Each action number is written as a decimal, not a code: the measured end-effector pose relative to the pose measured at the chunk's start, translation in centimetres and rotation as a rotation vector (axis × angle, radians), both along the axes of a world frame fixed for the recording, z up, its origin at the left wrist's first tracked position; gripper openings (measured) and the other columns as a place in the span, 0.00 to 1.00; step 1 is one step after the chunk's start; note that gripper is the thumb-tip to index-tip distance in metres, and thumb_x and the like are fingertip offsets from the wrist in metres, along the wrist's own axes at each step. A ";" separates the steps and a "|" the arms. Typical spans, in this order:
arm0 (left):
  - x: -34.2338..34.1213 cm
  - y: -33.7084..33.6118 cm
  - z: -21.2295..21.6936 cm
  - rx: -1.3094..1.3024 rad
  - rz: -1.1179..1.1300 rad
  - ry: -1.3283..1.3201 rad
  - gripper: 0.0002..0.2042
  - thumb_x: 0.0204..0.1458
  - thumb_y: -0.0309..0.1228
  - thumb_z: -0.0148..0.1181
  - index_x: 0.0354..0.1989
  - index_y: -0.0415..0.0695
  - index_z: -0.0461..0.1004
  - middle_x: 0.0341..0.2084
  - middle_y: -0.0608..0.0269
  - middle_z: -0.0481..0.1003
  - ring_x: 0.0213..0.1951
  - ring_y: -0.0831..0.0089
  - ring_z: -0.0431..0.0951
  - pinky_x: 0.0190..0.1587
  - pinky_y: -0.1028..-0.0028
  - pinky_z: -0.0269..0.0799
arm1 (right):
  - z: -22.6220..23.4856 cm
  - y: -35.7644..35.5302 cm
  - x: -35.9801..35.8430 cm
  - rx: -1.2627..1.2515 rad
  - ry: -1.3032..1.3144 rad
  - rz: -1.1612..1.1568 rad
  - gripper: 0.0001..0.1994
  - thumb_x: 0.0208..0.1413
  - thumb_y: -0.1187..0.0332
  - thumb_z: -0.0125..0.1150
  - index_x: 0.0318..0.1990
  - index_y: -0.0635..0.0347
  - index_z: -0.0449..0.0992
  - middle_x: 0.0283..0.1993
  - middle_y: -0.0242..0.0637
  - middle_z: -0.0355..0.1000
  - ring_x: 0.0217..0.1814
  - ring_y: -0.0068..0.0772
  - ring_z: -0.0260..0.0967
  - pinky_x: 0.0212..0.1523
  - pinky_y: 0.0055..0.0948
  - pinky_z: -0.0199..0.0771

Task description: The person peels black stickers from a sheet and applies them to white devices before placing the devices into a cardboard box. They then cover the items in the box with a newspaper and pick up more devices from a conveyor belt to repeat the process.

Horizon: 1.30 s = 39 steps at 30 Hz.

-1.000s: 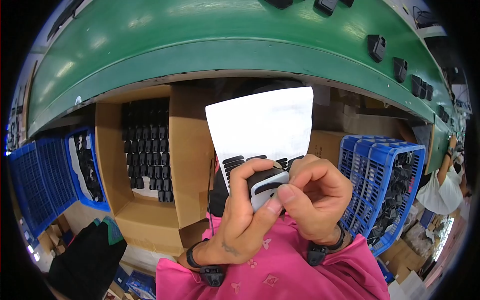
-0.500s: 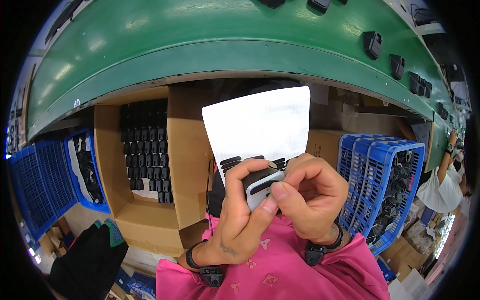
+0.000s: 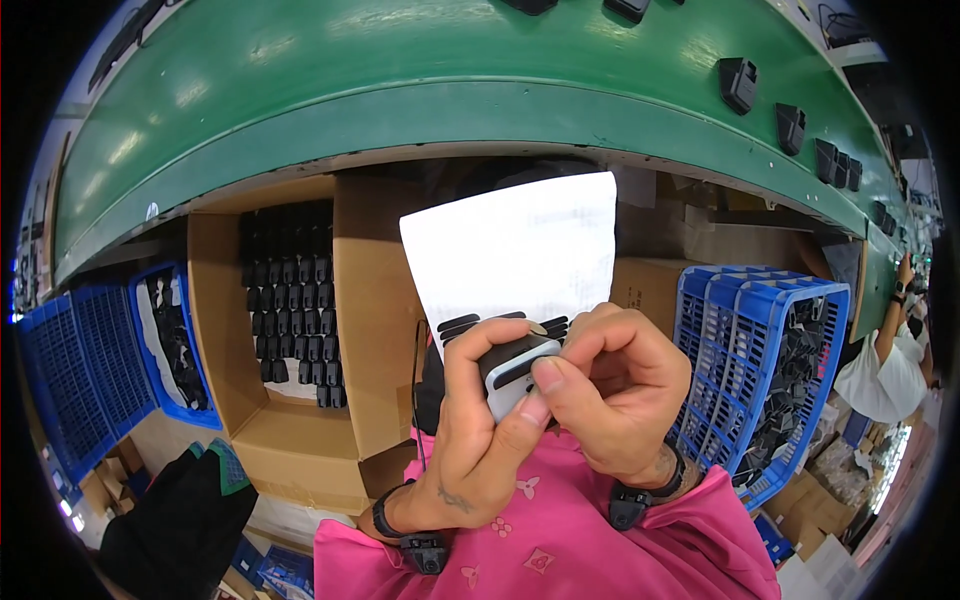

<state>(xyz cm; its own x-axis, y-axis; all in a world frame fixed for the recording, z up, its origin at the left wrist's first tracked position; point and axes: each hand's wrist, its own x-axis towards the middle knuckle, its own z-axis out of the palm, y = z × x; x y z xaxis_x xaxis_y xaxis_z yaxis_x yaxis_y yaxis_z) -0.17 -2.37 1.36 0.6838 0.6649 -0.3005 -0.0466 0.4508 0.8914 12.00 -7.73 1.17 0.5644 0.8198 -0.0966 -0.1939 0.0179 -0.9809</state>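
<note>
To the left I see an open cardboard box (image 3: 300, 470) with rows of small black housings (image 3: 293, 300) packed upright, a pale liner showing near their front. Left of it, a blue plastic bin (image 3: 204, 412) holds dark parts (image 3: 180, 345) against a white sheet, and a blue lattice crate (image 3: 85, 350) stands farther left. On the right, another blue crate (image 3: 715, 350) is loaded with a jumble of black plastic pieces (image 3: 783, 405). More black casings (image 3: 738, 85) sit spaced along the green bench (image 3: 350, 70) on the far side.

The work is in the centre, just in front of the wearer's pink garment (image 3: 540, 530): a black-and-silver casing (image 3: 506, 398) is gripped in the left hand (image 3: 470, 435), thumb on its near side and forefinger wrapped over the far side. The right hand (image 3: 628, 400) has thumb and curled forefinger closed on the right end of a black strip (image 3: 514, 372) on the pale face; the fingertip contact is partly hidden. Just beyond the hands is a white backing sheet (image 3: 510, 250) carrying more black strips (image 3: 460, 324).

Compared with a second ago, I see the strip running straight along the face, where it was bowed before. Both hands and the casing have shifted slightly left in my view.
</note>
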 end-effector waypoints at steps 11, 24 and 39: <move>-0.2 0.2 0.0 -0.209 0.017 -0.082 0.22 0.55 0.27 0.47 0.58 0.39 0.51 0.46 0.57 0.64 0.45 0.75 0.67 0.49 0.74 0.65 | -0.3 -0.7 0.7 -0.003 0.187 0.032 0.07 0.56 0.79 0.52 0.41 0.71 0.72 0.33 0.33 0.71 0.33 0.14 0.66 0.34 0.14 0.66; -0.6 0.3 0.0 -0.289 0.030 -0.126 0.22 0.55 0.27 0.47 0.58 0.40 0.51 0.47 0.58 0.64 0.47 0.75 0.66 0.51 0.73 0.63 | 0.4 -0.2 0.5 -0.050 -0.018 0.073 0.07 0.52 0.78 0.52 0.37 0.72 0.73 0.32 0.37 0.69 0.29 0.18 0.63 0.30 0.17 0.63; -1.3 1.0 -1.0 0.086 -0.027 -0.100 0.22 0.53 0.33 0.51 0.55 0.39 0.57 0.47 0.56 0.64 0.51 0.70 0.65 0.54 0.71 0.60 | 0.5 0.5 -0.1 -0.020 -0.203 0.059 0.08 0.42 0.83 0.64 0.32 0.69 0.74 0.29 0.39 0.71 0.24 0.18 0.66 0.23 0.16 0.64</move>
<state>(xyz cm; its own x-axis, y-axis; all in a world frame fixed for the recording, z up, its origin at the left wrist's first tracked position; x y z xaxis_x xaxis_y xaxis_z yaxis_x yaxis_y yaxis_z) -1.44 -1.35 0.41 0.7256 0.6661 -0.1727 -0.1261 0.3755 0.9182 11.92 -7.22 1.63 0.5251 0.8510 -0.0021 0.0075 -0.0071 -0.9999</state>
